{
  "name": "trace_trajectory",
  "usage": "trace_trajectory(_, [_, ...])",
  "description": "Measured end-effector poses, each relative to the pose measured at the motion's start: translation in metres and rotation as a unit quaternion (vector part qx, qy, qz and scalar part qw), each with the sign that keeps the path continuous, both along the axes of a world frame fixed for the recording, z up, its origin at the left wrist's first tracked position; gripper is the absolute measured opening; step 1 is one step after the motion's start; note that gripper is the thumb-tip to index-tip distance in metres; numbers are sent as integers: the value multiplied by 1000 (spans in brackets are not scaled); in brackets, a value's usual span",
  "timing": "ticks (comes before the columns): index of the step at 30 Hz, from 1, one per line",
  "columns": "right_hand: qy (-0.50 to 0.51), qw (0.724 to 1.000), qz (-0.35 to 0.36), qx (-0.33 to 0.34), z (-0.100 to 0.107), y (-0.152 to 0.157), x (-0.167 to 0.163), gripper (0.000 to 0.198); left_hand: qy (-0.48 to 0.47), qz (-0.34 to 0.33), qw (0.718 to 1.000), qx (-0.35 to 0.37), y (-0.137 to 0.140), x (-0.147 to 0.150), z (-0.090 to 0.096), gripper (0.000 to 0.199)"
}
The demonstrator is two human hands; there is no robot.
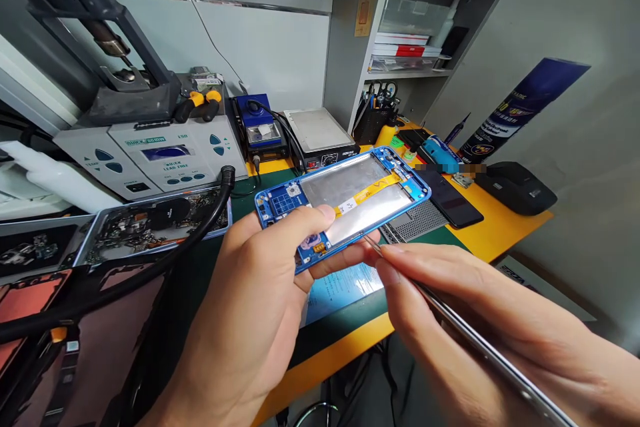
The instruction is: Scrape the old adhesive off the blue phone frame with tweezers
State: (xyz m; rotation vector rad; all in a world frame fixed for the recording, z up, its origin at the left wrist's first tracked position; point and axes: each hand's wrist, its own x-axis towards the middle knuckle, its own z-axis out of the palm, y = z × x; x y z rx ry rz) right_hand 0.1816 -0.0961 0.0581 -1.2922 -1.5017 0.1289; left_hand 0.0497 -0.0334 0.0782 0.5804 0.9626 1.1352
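Observation:
My left hand (260,280) grips a blue phone frame (345,203) from below, its thumb pressed on the inner face. An orange flex cable (377,188) crosses the bare metal battery bay, and the thumb rests by its white label. My right hand (450,307) is closed around thin metal tweezers (480,340). Their tip reaches the frame's near long edge, close to my left fingers; whether it touches the edge I cannot tell. The phone frame is held tilted above the bench.
A hot-air rework station (167,153) stands at the back left, its black hose (195,240) curving over the left side. Opened phones (155,220) lie beneath it. A hot plate (320,130) is behind the frame. At right lie a dark phone (450,197) and a black case (517,187).

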Motion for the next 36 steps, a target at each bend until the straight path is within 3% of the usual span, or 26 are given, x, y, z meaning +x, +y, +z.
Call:
trace_trajectory(12, [15, 999, 38, 35, -5, 3, 0, 22, -2, 2, 1000, 24, 1, 4, -1, 2])
trace_trajectory(19, [36, 999, -10, 11, -2, -3, -4, 24, -3, 15, 999, 34, 1, 5, 0, 5])
trace_trajectory(28, [18, 999, -16, 46, -4, -2, -3, 19, 20, 6, 999, 41, -3, 3, 0, 6])
trace_trajectory(36, [17, 999, 4, 31, -4, 1, -2, 21, 11, 6, 999, 47, -2, 5, 2, 8])
